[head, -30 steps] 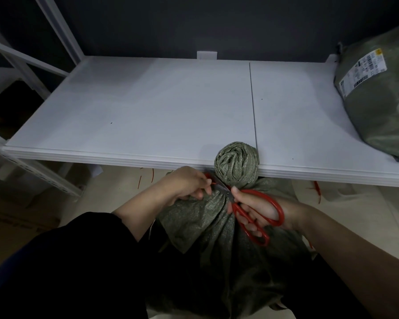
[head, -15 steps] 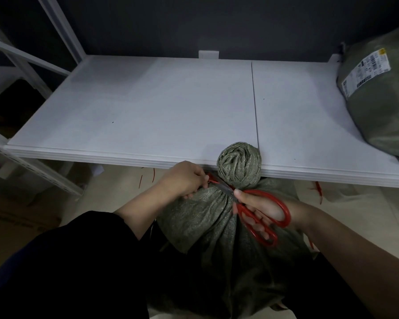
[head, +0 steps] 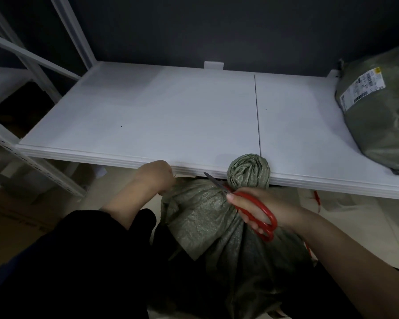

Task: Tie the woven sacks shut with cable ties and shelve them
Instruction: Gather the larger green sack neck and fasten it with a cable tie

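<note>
Sack (head: pixel 205 217) between left hand (head: pixel 156 178), right hand (head: pixel 274 202)

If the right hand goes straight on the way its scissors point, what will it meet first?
Probably the front edge of the white shelf: the scissors in the right hand point up and left, tip close to it. The left hand lies off that line. Depth is unclear.

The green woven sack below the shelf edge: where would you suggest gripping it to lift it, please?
Probably the cinched neck under the twisted topknot, taken from the left, since the right hand with the scissors lies on its right side. The topknot bulges wider than the neck, so a grip should not slip off; the body below is slack folds.
</note>
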